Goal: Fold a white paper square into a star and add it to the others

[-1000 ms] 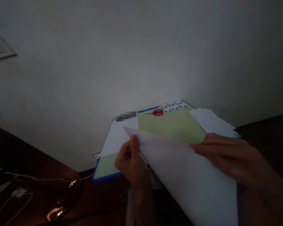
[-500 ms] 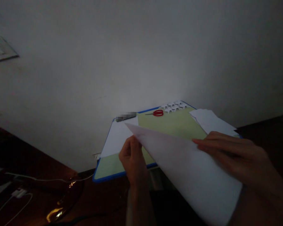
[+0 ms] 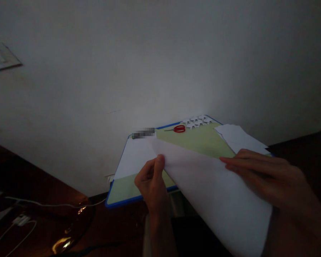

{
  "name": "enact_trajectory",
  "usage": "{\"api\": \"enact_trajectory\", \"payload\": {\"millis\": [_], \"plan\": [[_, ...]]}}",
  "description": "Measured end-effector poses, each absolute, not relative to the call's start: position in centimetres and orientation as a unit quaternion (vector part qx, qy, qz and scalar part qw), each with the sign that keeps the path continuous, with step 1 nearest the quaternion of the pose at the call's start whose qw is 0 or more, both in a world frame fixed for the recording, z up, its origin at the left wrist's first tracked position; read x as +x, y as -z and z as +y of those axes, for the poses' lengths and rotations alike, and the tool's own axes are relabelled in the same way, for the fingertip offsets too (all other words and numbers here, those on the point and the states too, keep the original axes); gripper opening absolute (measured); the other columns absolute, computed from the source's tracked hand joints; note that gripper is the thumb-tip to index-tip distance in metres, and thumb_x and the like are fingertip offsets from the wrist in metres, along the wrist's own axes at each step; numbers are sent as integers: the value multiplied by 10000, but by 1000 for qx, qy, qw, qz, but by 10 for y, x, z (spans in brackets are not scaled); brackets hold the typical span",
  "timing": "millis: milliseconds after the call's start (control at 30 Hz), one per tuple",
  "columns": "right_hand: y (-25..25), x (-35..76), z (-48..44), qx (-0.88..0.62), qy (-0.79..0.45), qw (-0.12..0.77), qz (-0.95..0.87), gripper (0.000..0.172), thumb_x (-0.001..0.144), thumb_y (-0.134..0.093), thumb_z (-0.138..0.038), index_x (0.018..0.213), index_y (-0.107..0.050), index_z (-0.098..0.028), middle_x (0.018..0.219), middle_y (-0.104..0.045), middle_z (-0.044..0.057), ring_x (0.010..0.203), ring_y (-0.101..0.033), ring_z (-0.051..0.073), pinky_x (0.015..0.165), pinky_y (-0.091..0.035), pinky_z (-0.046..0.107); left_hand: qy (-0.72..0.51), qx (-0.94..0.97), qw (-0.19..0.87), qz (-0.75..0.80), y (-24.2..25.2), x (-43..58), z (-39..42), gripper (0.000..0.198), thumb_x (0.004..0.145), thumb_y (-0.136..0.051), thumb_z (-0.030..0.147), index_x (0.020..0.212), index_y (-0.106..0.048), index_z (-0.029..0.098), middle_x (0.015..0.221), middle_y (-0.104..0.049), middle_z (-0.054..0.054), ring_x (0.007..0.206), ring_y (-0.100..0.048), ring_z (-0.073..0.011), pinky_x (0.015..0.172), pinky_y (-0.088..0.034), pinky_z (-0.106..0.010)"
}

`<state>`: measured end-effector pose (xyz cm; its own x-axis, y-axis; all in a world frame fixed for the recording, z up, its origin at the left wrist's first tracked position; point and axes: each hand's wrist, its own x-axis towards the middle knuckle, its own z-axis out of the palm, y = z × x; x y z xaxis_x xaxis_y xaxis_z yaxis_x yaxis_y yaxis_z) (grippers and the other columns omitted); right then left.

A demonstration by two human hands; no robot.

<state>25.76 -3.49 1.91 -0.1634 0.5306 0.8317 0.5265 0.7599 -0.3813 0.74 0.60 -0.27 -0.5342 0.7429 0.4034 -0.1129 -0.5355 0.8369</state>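
A white sheet of paper [image 3: 203,178] is held up slantwise above the near side of a small table, its pointed end toward the upper left. My left hand [image 3: 151,178] pinches its left edge near that tip, thumb on top and fingers curled. My right hand [image 3: 267,178] grips the upper right edge between thumb and fingers. Beyond the held sheet, another white sheet [image 3: 132,157] lies flat on the table's left part. Red-handled scissors [image 3: 179,129] rest at the back with the blades pointing left.
The green tabletop [image 3: 123,191] has a blue rim and stands against a grey wall. Several small folded white paper pieces [image 3: 198,121] sit at its back right, beside loose white papers [image 3: 240,137]. A blurred-out dark object [image 3: 143,133] lies back left. White cables [image 3: 56,205] run at lower left.
My left thumb has shifted slightly right and now lies on top of the paper's edge. The sheet's tip has moved a little to the right. My right hand has barely moved.
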Motion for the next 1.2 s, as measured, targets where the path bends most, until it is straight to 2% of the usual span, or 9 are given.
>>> {"api": "enact_trajectory", "payload": {"millis": [67, 167, 300, 433, 667, 867, 1067, 1200], "plan": [[-16, 258, -35, -360, 1, 557, -749, 364, 949, -687, -131, 1134, -828, -412, 984, -846, -57, 814, -804, 175, 674, -661, 249, -782, 382, 287, 400, 4, 8, 7, 309, 802, -891, 419, 657, -767, 176, 622, -671, 18, 590, -571, -104, 598, -486, -216], [-10, 258, -35, -381, 16, 576, -723, 355, 940, -712, -117, 1127, -824, -397, 1008, -838, -63, 845, -802, 169, 711, -662, 248, -755, 417, 324, 389, 10, 5, 12, 300, 835, -861, 472, 759, -809, 187, 717, -737, -9, 671, -634, -131, 675, -526, -245], [-6, 258, -35, -388, 42, 583, -713, 380, 940, -702, -85, 1145, -808, -387, 971, -820, -80, 808, -784, 126, 665, -631, 207, -709, 493, 366, 346, 15, 0, 17, 332, 898, -791, 510, 831, -838, 188, 821, -799, -58, 789, -706, -176, 766, -563, -292], [-7, 259, -34, -393, 42, 579, -713, 352, 942, -709, -107, 1145, -808, -377, 969, -820, -82, 812, -784, 116, 660, -626, 194, -710, 490, 371, 344, 12, 1, 15, 219, 831, -873, 419, 832, -850, 202, 818, -818, -48, 751, -712, -159, 729, -571, -267], [-3, 264, -29, -388, 38, 573, -721, 316, 943, -708, -155, 1102, -825, -401, 999, -842, -101, 818, -802, 128, 704, -655, 207, -731, 469, 353, 349, 10, 0, 13, 141, 782, -923, 342, 816, -853, 225, 778, -809, -16, 735, -724, -139, 703, -580, -233], [1, 266, -30, -410, 29, 581, -703, 323, 930, -720, -189, 1105, -828, -438, 1002, -850, -112, 819, -810, 156, 724, -675, 245, -728, 477, 327, 369, 8, 2, 11, 198, 796, -911, 380, 812, -837, 197, 762, -799, -30, 706, -724, -150, 668, -586, -241], [-6, 262, -31, -405, 46, 586, -701, 300, 898, -735, -131, 1035, -857, -368, 966, -859, -73, 786, -812, 167, 733, -673, 254, -717, 503, 287, 387, 5, 5, 7, 268, 835, -876, 425, 799, -785, 176, 738, -760, -25, 682, -690, -137, 648, -560, -223], [-8, 259, -32, -408, 33, 588, -697, 337, 899, -735, -121, 1065, -852, -390, 967, -852, -74, 783, -808, 157, 672, -655, 234, -722, 498, 283, 389, 6, 5, 10, 281, 847, -863, 446, 822, -777, 180, 767, -770, -30, 711, -707, -150, 673, -576, -240]]}}
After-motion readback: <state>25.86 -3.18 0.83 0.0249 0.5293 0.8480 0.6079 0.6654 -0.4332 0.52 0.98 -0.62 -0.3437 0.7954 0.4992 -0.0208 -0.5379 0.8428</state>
